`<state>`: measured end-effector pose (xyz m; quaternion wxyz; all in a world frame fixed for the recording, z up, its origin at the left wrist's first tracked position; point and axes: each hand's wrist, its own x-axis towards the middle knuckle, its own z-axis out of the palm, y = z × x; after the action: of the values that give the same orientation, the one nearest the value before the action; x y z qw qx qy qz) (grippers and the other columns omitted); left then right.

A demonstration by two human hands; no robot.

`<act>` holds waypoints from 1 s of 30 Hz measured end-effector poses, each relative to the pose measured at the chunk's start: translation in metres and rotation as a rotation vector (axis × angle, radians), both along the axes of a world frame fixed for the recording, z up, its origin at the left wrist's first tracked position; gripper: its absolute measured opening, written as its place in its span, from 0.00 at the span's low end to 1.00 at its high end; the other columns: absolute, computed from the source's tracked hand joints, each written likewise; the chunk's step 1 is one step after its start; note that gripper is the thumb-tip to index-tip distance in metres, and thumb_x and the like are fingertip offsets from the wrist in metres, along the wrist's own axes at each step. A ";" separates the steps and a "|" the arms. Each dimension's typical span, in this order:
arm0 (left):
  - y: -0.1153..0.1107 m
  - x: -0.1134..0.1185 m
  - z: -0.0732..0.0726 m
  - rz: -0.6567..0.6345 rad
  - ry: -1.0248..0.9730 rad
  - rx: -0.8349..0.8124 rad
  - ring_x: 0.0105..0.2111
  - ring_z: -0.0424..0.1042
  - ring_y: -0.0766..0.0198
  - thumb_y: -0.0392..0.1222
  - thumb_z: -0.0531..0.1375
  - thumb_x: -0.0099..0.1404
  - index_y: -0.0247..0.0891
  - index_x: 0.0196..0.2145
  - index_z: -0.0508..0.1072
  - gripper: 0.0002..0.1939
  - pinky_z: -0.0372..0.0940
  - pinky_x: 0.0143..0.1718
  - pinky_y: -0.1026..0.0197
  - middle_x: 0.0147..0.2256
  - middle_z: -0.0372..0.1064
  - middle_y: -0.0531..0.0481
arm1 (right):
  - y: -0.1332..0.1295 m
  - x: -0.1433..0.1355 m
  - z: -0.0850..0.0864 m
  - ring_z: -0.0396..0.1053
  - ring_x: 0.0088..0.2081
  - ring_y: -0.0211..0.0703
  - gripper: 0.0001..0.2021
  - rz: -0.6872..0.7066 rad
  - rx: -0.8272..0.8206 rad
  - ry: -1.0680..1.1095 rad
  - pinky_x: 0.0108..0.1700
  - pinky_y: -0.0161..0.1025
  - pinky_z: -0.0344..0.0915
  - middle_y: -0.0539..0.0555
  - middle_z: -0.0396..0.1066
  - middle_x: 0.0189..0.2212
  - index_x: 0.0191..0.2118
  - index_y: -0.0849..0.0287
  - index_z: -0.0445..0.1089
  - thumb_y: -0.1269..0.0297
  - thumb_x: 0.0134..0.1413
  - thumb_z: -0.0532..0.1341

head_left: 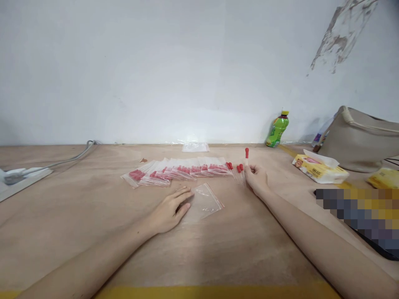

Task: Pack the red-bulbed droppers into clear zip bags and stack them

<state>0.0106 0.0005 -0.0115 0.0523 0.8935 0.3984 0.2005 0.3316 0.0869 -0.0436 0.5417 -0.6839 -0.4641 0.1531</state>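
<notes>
Print on the tissue box is illegible.

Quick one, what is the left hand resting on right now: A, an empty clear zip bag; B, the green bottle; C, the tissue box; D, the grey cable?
A: the left hand lies flat on the wooden table with its fingers on the edge of the empty clear zip bag; the right hand holds a red-capped dropper upright.

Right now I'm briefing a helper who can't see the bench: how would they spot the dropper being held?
Start at the wooden table and follow the row of filled bags to its right end. A few loose droppers lie flat there, beside the right hand. The held dropper is the only one standing upright, its red bulb above the fingers.
</notes>
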 end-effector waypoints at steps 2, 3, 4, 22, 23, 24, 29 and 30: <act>-0.002 0.003 0.004 -0.015 0.010 -0.051 0.55 0.57 0.57 0.43 0.46 0.67 0.38 0.52 0.65 0.19 0.55 0.55 0.52 0.54 0.59 0.46 | 0.001 -0.002 -0.002 0.68 0.29 0.39 0.21 0.029 0.075 0.048 0.30 0.34 0.63 0.55 0.70 0.29 0.41 0.65 0.65 0.54 0.46 0.53; -0.005 0.006 0.007 0.003 0.013 -0.043 0.54 0.59 0.56 0.43 0.45 0.68 0.37 0.50 0.67 0.19 0.56 0.54 0.51 0.52 0.62 0.45 | 0.001 -0.003 -0.002 0.67 0.27 0.38 0.23 0.041 0.126 0.087 0.29 0.33 0.63 0.53 0.69 0.28 0.45 0.66 0.62 0.55 0.45 0.55; -0.008 0.009 0.009 0.023 0.021 -0.022 0.52 0.62 0.55 0.43 0.45 0.68 0.37 0.48 0.69 0.19 0.57 0.53 0.50 0.50 0.64 0.44 | -0.001 -0.005 -0.001 0.66 0.25 0.36 0.26 0.057 0.177 0.135 0.28 0.33 0.63 0.50 0.67 0.26 0.49 0.65 0.58 0.56 0.44 0.56; -0.008 0.004 0.017 -0.216 -0.014 -0.129 0.53 0.59 0.56 0.36 0.49 0.64 0.48 0.54 0.62 0.21 0.56 0.53 0.50 0.55 0.57 0.49 | -0.057 -0.076 0.017 0.66 0.16 0.36 0.35 0.502 0.129 0.469 0.19 0.35 0.69 0.41 0.63 0.22 0.51 0.56 0.40 0.58 0.41 0.61; -0.009 0.005 0.013 -0.208 0.001 -0.143 0.55 0.56 0.56 0.38 0.50 0.65 0.48 0.55 0.61 0.20 0.55 0.54 0.50 0.56 0.55 0.49 | -0.057 -0.076 0.017 0.66 0.16 0.36 0.33 0.504 0.129 0.473 0.19 0.35 0.69 0.41 0.63 0.22 0.50 0.56 0.41 0.58 0.42 0.61; -0.010 0.006 0.010 -0.206 0.019 -0.151 0.56 0.54 0.55 0.41 0.50 0.66 0.48 0.56 0.60 0.20 0.53 0.55 0.49 0.57 0.53 0.49 | -0.056 -0.075 0.017 0.66 0.16 0.35 0.32 0.503 0.129 0.481 0.19 0.35 0.68 0.41 0.63 0.22 0.49 0.55 0.42 0.58 0.42 0.61; -0.009 0.006 0.006 -0.203 0.064 -0.159 0.58 0.52 0.57 0.44 0.48 0.67 0.47 0.56 0.58 0.20 0.51 0.57 0.51 0.59 0.50 0.49 | -0.055 -0.075 0.016 0.67 0.17 0.35 0.26 0.501 0.134 0.567 0.18 0.34 0.68 0.41 0.64 0.23 0.43 0.53 0.44 0.60 0.43 0.60; -0.008 0.006 0.007 -0.202 0.067 -0.157 0.58 0.52 0.57 0.44 0.48 0.67 0.47 0.57 0.58 0.20 0.51 0.57 0.51 0.59 0.49 0.50 | -0.055 -0.075 0.016 0.67 0.17 0.35 0.25 0.502 0.135 0.581 0.18 0.34 0.68 0.40 0.63 0.22 0.42 0.52 0.44 0.60 0.43 0.60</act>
<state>0.0165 -0.0079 -0.0049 0.1288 0.9284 0.3223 0.1325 0.2564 0.0314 -0.0271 0.6401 -0.4401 -0.4531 0.4374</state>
